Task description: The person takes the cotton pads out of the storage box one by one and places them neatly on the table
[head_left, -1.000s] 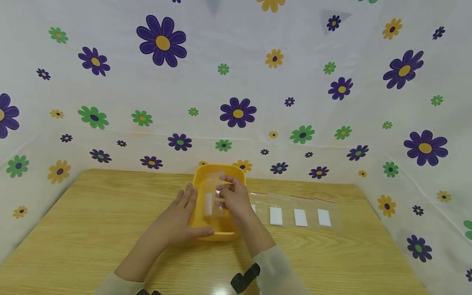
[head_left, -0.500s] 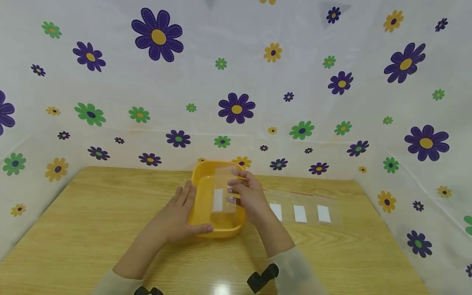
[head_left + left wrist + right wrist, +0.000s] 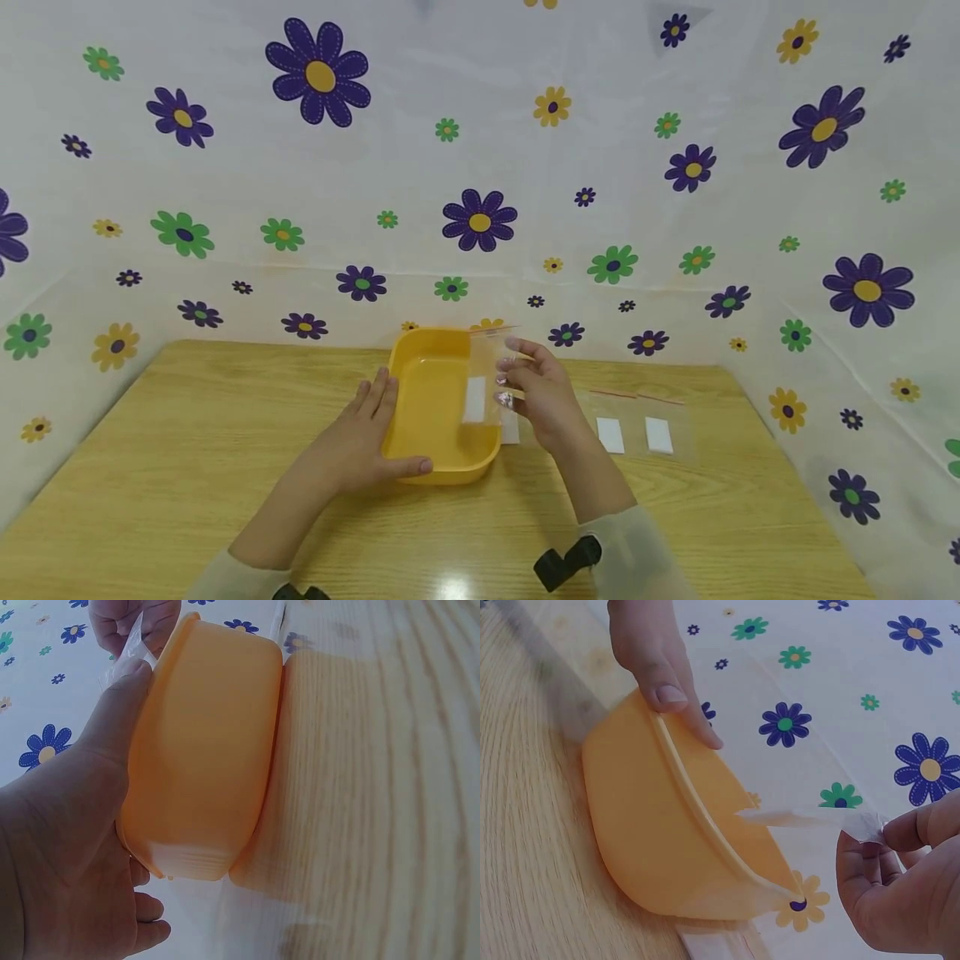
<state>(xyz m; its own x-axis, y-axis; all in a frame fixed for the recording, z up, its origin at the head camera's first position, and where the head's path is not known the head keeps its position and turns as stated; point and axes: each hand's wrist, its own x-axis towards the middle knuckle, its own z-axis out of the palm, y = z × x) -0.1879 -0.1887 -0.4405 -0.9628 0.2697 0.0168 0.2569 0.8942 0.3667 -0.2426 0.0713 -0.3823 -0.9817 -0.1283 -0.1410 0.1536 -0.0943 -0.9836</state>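
A yellow plastic basin (image 3: 450, 477) sits on the table, its bottom visible in the head view. My left hand (image 3: 352, 446) rests against its left side, fingers straight along the rim and thumb over the near edge. At the right rim, my right hand (image 3: 547, 400) pinches a clear zip bag (image 3: 486, 354) between thumb and fingers. A small white rectangular piece (image 3: 474, 400) shows inside that bag. In the right wrist view the raised bag (image 3: 802, 818) looks thin, edge-on above the basin's opening (image 3: 735, 817).
More clear zip bags with red seal lines and white pieces (image 3: 610, 435) lie in a row right of the basin. One white piece (image 3: 510, 430) shows just beside the basin's right wall. A flowered cloth (image 3: 480, 150) hangs behind the wooden table (image 3: 247, 400).
My right hand has drawn the zip bag rightward and up, from inside the basin to over its right rim. My left hand has stayed on the basin.
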